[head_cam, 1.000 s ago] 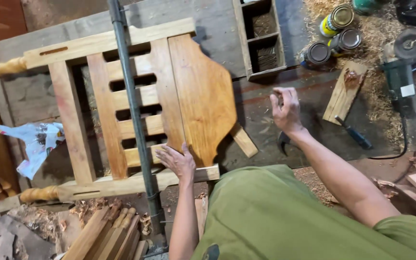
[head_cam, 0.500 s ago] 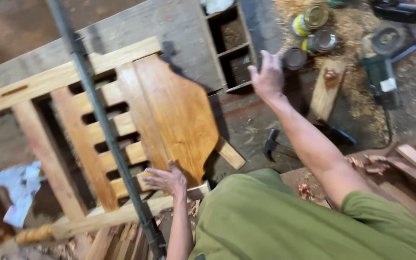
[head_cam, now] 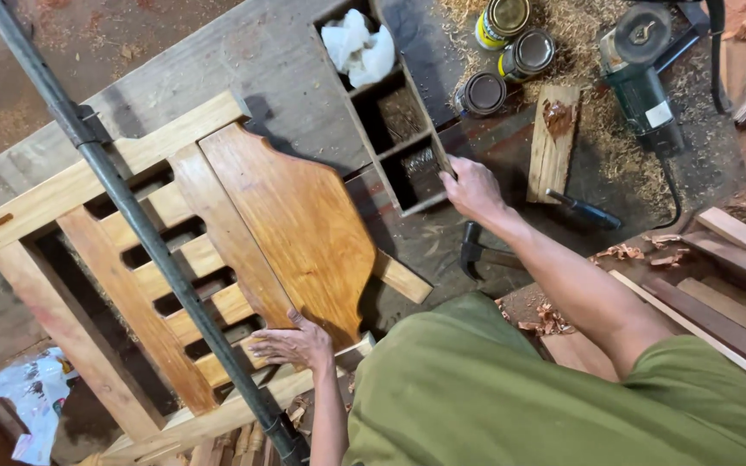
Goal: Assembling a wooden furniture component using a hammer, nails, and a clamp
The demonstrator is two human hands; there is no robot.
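The right hand (head_cam: 470, 188) has swung over to grasp the compartmented wooden box (head_cam: 390, 112); the left hand (head_cam: 293, 343) stays flat, open, on the varnished chair panel (head_cam: 291, 220)

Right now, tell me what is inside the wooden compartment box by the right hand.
The wooden compartment box holds a crumpled white cloth in its far compartment. The two nearer ones show only dark, brownish contents, too shadowed to identify. The right hand grips the near corner, covering that part of the wall.

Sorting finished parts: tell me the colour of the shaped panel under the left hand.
Glossy orange-brown panel, grain showing; head view.
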